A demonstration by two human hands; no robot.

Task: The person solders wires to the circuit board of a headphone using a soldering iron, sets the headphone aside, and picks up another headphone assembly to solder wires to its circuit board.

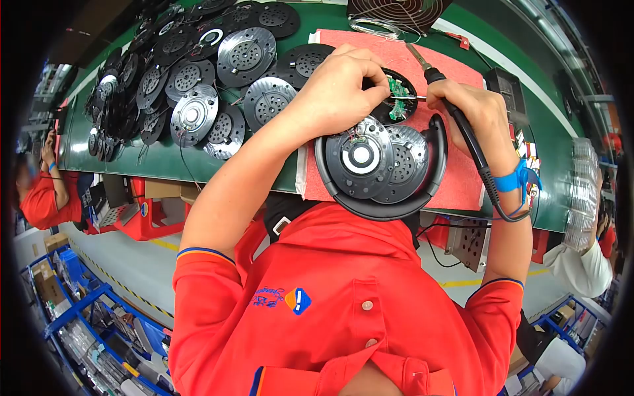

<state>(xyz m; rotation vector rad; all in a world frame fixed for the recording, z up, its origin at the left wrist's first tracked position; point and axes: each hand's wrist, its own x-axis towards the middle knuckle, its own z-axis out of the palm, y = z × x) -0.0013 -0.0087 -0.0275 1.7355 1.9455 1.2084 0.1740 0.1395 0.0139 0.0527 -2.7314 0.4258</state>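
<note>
My right hand (472, 109) is wrapped round the black handle of a soldering iron (456, 115), whose metal tip points up and away from me. From the same fingers a thin metal tool (413, 98), perhaps tweezers, reaches left over a green circuit board (399, 89) in a round black housing. My left hand (347, 89) is closed in a pinch at the board's left side; what it holds is hidden. Nearer my body, a black headphone-like band (376, 210) curves around two round speaker plates (360, 158), one overlapping the other.
A pink mat (462, 181) covers part of the green bench (558, 142). Many round black speaker parts (188, 79) are heaped left. A wire-guarded fan (399, 14) stands behind, a dark box (507, 92) at right, and clear plastic trays (582, 191) at the far right edge.
</note>
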